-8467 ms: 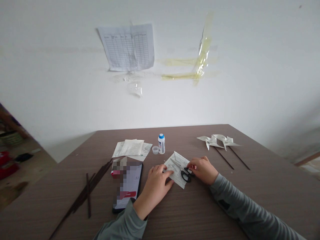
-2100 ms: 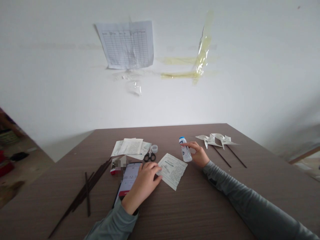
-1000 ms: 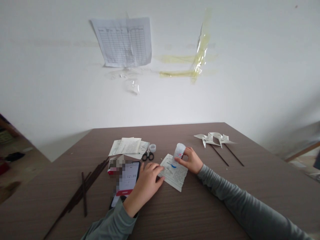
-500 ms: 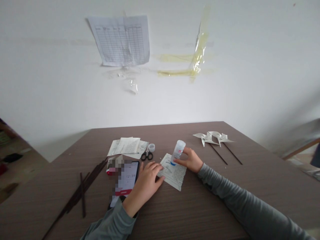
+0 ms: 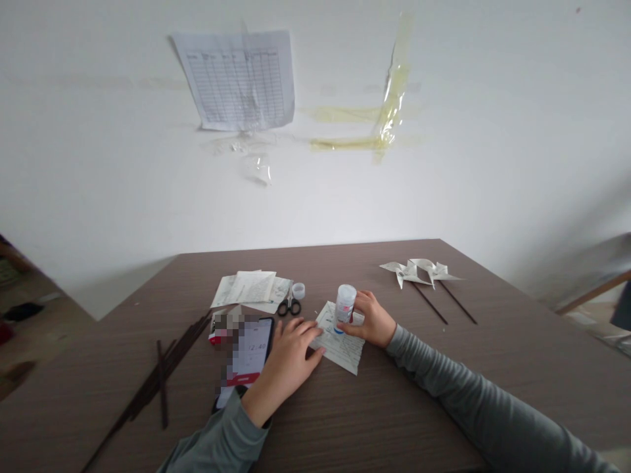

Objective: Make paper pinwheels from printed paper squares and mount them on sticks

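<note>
- Bottle (image 5: 346, 299), one: held upside down, blue end at the sheet (image 5: 345, 355); inverted, it seems, so the contents run to the tip.
- Right hand (image 5: 374, 320): thumb and fingers closed round the bottle low down, likely for close control of the tip.
- Left hand (image 5: 290, 351): fingers spread, gripping nothing, tips on the sheet's left edge, apparently to pin it.
- Sheet, printed: flat on the table (image 5: 394, 407), between the hands.
- Cap (image 5: 298, 290), scissors (image 5: 290, 302): side by side beyond the left hand, seemingly kept within reach.
- Phone (image 5: 254, 338): screen up beside the left wrist, presumably for reading.
- Pinwheels (image 5: 405, 270), two: far right, well apart from the hands, perhaps to spare their folds.
</note>
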`<state>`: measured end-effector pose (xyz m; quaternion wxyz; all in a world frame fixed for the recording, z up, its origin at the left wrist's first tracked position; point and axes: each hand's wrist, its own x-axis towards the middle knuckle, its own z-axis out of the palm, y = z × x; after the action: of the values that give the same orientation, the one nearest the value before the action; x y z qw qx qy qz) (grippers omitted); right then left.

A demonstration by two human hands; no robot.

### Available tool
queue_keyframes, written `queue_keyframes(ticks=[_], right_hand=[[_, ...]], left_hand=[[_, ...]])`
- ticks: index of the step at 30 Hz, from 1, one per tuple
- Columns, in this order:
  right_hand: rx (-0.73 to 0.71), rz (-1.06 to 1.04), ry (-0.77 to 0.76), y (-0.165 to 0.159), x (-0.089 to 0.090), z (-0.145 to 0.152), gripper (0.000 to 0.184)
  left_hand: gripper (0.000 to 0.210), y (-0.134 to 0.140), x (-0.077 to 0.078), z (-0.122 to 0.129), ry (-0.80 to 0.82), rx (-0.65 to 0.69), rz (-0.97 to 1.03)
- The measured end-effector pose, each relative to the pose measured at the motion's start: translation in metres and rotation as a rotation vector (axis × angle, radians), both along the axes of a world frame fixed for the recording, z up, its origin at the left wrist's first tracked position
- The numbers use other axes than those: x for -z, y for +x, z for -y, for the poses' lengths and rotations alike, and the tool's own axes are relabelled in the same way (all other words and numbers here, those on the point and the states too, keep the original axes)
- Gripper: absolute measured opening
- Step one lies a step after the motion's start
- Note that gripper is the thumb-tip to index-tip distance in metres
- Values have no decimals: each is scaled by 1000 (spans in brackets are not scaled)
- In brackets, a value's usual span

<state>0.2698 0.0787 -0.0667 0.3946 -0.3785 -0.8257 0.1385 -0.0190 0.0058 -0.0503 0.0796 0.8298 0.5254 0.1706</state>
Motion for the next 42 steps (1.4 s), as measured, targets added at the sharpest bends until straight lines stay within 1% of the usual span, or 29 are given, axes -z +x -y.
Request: queue_keyframes(ticks=[2, 5, 10, 14, 17, 19, 28, 36, 40, 42], right_hand=[[-17, 18, 20, -1, 0, 0, 37], [-3, 18, 36, -1, 1, -1, 37], [3, 12, 3, -1, 2, -1, 39], [18, 1, -9, 0, 1, -1, 35], [5, 10, -26, 0, 0, 0, 31], [5, 16, -24, 1, 0, 0, 32], [-8, 12, 2, 0, 0, 1, 34], [-6, 29, -11, 0, -1, 1, 33], [0, 34, -22, 1, -1, 0, 34], [25, 12, -18, 2, -1, -1, 36]], left_hand=[[42, 1, -3, 1, -13, -1, 5], [44, 2, -10, 2, -49, -11, -5], [46, 5, -21, 6, -99, -28, -24], [45, 6, -25, 7, -112, -31, -25], [45, 5, -24, 7, -106, -25, -25], [44, 5, -22, 7, -98, -23, -27], [42, 1, -5, 2, -32, -21, 10], [44, 3, -10, 4, -73, -31, -5], [42, 2, -8, 3, -46, -14, 3], [42, 1, -7, 3, -46, -17, -3]])
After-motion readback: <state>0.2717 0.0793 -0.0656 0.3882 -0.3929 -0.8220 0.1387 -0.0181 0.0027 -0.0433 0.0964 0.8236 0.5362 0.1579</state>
